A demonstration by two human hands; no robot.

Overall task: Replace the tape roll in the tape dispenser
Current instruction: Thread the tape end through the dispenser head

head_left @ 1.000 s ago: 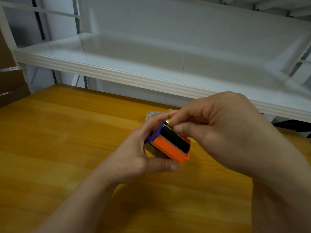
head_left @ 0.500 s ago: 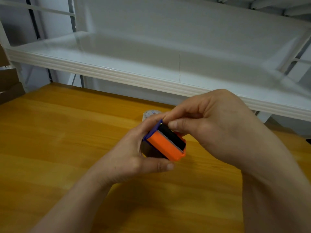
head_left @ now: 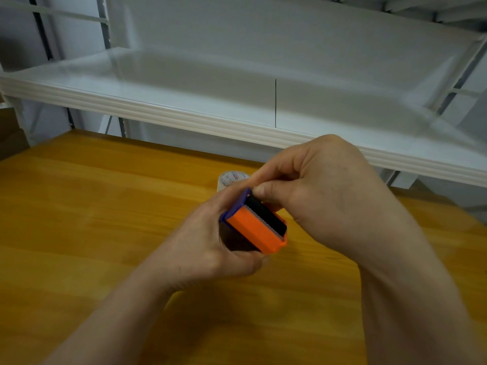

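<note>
The left hand (head_left: pixel 210 248) is wrapped tight around the dispenser (head_left: pixel 257 227), up off the desk (head_left: pixel 92 206); the right hand (head_left: pixel 324 191) pinches its top end; a roll (head_left: pixel 232 179) waits near the far edge; best pull slowly, away from the teeth.
</note>
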